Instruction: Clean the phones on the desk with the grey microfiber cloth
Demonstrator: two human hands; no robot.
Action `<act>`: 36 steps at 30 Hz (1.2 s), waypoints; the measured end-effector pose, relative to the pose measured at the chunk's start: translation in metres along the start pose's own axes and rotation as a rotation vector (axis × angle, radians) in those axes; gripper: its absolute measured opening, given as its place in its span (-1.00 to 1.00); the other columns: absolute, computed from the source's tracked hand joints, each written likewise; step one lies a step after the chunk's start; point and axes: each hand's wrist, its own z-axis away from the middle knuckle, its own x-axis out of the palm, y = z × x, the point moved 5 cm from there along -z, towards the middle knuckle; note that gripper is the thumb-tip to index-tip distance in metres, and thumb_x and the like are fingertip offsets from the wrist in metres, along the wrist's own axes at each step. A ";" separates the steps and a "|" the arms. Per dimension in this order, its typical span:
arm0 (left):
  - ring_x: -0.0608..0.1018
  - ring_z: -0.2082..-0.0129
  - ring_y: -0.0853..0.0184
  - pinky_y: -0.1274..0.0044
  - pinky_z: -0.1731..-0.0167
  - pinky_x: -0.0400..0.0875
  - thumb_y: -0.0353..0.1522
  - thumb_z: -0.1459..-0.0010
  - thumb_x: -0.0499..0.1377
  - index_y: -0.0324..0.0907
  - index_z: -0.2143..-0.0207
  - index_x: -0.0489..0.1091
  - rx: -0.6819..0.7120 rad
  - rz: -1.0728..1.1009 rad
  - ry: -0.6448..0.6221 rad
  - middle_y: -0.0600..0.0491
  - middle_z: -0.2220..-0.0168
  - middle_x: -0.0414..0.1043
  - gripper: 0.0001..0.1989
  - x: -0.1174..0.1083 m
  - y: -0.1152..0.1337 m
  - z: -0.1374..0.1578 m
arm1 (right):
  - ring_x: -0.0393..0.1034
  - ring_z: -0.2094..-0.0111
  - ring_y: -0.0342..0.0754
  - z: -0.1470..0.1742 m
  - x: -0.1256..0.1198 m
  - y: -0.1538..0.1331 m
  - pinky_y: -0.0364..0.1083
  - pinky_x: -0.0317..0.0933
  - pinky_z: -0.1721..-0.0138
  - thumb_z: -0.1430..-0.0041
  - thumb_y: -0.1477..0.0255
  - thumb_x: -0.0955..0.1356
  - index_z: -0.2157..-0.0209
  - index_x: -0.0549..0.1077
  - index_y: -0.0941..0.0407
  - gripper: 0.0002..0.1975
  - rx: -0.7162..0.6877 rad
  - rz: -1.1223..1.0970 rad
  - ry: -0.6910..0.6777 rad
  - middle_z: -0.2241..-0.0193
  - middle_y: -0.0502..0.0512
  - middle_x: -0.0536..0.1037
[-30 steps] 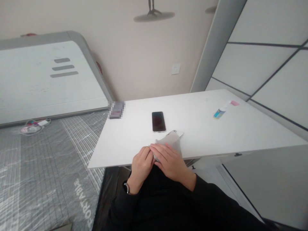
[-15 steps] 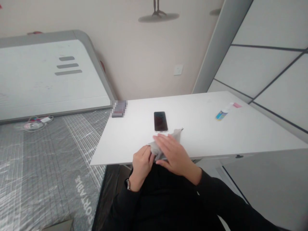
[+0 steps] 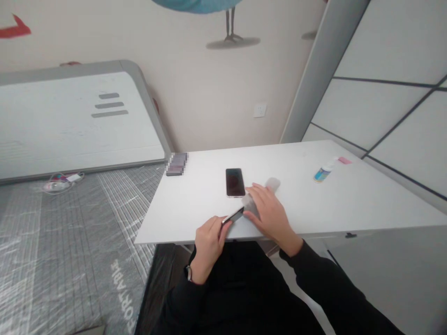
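My left hand (image 3: 208, 243) is closed around one end of a slim flat device (image 3: 233, 216), dark with a silver edge, probably a phone seen nearly edge-on. It is tilted over the table's front edge. At its far end my right hand (image 3: 269, 215) presses a thin grey cloth (image 3: 248, 202) against it, fingers together and thumb below. Part of the cloth sticks out blurred beyond the fingers. Just behind the hands a dark-screened phone (image 3: 235, 183) lies face up on the white table (image 3: 188, 204).
A spray bottle (image 3: 322, 174) with a blue label lies at the right, beside a small pink piece (image 3: 344, 160). A blurred-out dark item (image 3: 176, 164) is at the table's far left corner. A whiteboard (image 3: 70, 121) leans against the wall, and cables (image 3: 57, 184) lie on the floor.
The cloth has slid right and away with my right hand, uncovering the slim device in my left hand. The camera view has tilted up slightly.
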 end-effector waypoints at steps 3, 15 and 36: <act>0.53 0.48 0.38 0.57 0.44 0.36 -0.29 -0.46 -0.01 -0.18 0.23 0.46 -0.005 -0.009 0.011 0.06 0.46 0.50 -0.70 0.001 -0.001 0.001 | 0.22 -0.30 0.31 0.000 0.005 -0.014 0.38 -0.02 -0.33 -0.35 -0.16 0.03 -0.24 0.32 0.25 -0.15 -0.020 -0.068 -0.008 -0.14 0.41 0.49; 0.49 0.51 0.39 0.57 0.46 0.31 -0.30 -0.46 -0.01 -0.18 0.25 0.45 -0.003 -0.010 0.030 0.09 0.48 0.47 -0.71 -0.001 0.001 0.000 | 0.24 -0.27 0.35 -0.004 0.006 -0.004 0.40 0.00 -0.32 -0.34 -0.17 0.03 -0.10 0.40 0.24 -0.19 -0.008 -0.026 0.031 -0.06 0.43 0.51; 0.46 0.53 0.39 0.56 0.48 0.27 -0.30 -0.46 -0.01 -0.19 0.30 0.44 -0.002 -0.042 0.067 0.08 0.51 0.45 -0.68 -0.001 0.000 0.004 | 0.28 -0.21 0.40 -0.005 0.010 -0.005 0.43 0.03 -0.27 -0.31 -0.19 0.05 -0.08 0.38 0.27 -0.17 -0.039 0.041 0.069 -0.04 0.50 0.50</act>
